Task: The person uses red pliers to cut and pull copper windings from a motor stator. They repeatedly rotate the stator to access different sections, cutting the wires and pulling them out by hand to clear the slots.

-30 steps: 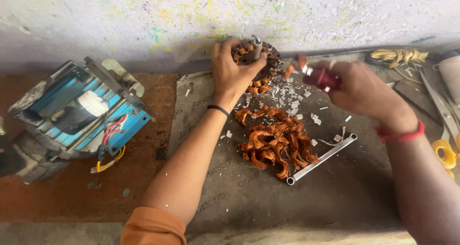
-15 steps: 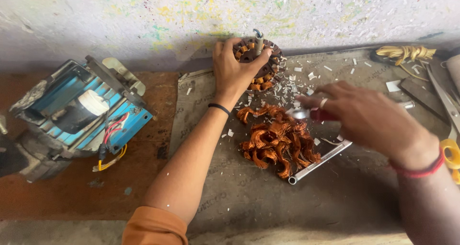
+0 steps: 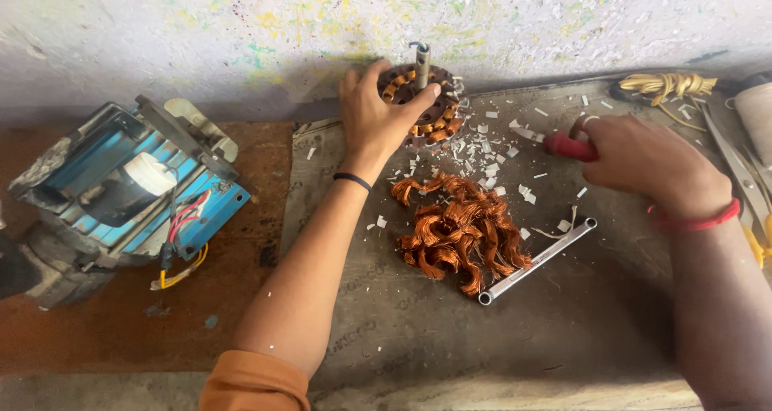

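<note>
My left hand (image 3: 375, 113) grips a round motor stator (image 3: 434, 113) with copper windings and a steel shaft sticking up, at the back of the bench by the wall. My right hand (image 3: 643, 158) is closed around a red-handled tool (image 3: 567, 146), its tip pointing left toward the stator. A heap of pulled copper wire (image 3: 458, 230) lies on the dark mat (image 3: 418, 330) between my arms. A steel ring spanner (image 3: 537, 260) rests just right of the heap. White paper scraps (image 3: 486, 150) are scattered around the stator.
A blue motor housing (image 3: 121, 194) with red, black and yellow wires sits at the left on the brown bench. Yellow cord (image 3: 666, 84) lies at the back right. Metal scissors (image 3: 736, 170) and a white spool (image 3: 757, 109) are at the right edge.
My right hand has pulled the red-handled tool away from the stator, to the right. My left hand stays on the stator, which now stands more upright with its shaft visible.
</note>
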